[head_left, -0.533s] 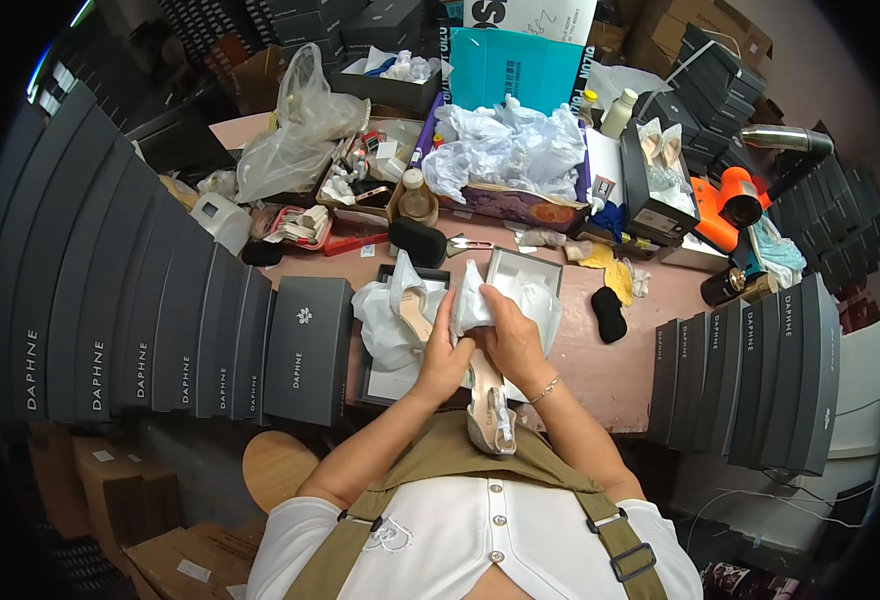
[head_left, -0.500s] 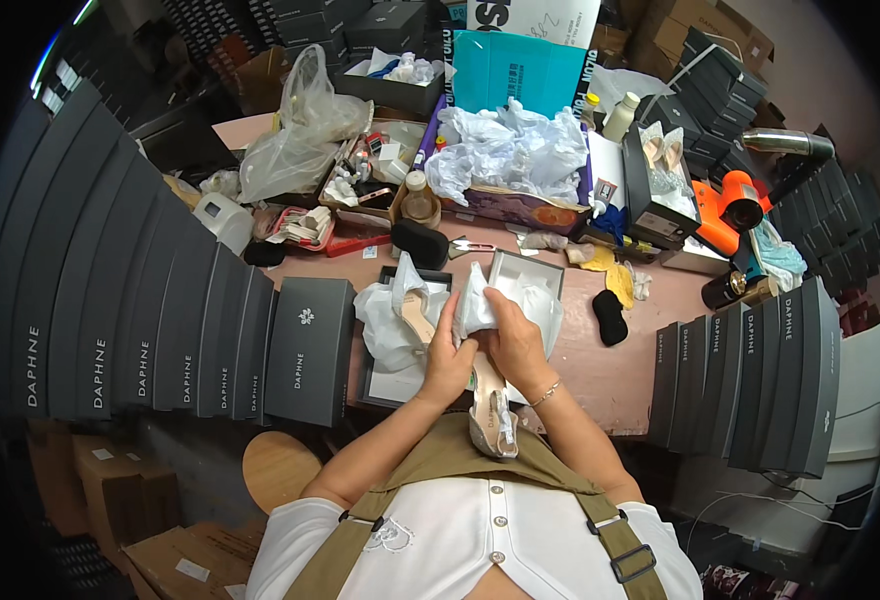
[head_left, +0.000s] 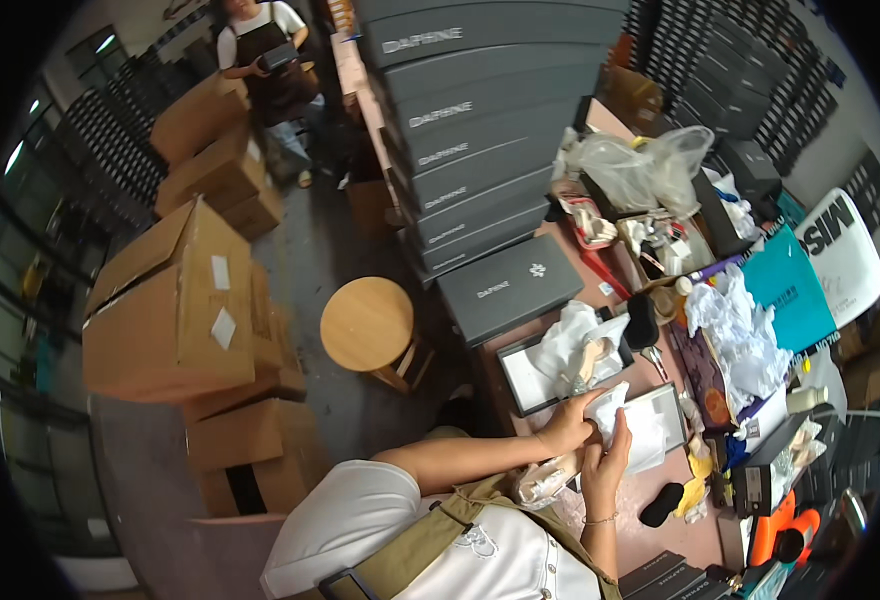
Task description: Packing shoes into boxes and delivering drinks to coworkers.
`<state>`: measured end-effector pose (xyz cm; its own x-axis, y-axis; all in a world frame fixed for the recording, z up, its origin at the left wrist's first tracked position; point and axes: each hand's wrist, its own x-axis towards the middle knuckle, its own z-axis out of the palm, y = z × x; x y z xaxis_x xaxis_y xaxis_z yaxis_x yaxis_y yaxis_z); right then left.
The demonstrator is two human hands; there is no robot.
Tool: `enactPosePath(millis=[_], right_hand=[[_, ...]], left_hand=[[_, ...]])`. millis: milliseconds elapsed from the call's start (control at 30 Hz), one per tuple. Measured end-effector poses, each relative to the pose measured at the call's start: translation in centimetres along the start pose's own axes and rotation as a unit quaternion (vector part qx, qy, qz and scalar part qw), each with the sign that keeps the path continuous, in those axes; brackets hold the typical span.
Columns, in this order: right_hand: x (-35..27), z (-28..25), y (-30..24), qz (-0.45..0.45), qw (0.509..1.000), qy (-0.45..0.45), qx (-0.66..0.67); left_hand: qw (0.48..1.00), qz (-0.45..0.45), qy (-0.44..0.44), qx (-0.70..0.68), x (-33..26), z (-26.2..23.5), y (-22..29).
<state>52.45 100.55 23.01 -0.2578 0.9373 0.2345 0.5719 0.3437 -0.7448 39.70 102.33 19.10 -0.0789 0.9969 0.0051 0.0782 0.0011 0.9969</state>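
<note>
One shoe, pale, beige-lined, is positioned between the olive apron and the fingers of the left hand and right hand, by which crumpled white tissue is pinched.

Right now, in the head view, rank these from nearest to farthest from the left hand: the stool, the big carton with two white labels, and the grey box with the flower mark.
From the left hand:
1. Grey box: above, slightly left.
2. Stool: left.
3. Carton: farthest left.

A white shirt (buttoned), olive apron and thin bracelet are worn.
</note>
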Motion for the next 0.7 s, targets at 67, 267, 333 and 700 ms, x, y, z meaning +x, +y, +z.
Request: enactPosePath(millis=[67, 267, 333, 700], right_hand=[[-0.4, 0.5, -0.9, 0.000, 0.999, -0.046, 0.021], [-3.0, 0.2, 0.3, 0.097, 0.992, -0.003, 0.086], [-4.9, -1.1, 3.6, 0.149, 0.983, 0.042, 0.093], [-2.1, 5.9, -7.0, 0.186, 0.975, 0.109, 0.053]], left_hand=[[0.998, -0.032, 0.058, -0.023, -1.1, -0.1, -1.8], [0.977, -0.026, -0.201, -0.072, -2.2, -8.5, -0.2], [0.976, -0.003, -0.006, -0.217, -0.5, -19.1, 2.4], [0.970, 0.106, -0.098, -0.195, -3.0, -25.7, 5.1]])
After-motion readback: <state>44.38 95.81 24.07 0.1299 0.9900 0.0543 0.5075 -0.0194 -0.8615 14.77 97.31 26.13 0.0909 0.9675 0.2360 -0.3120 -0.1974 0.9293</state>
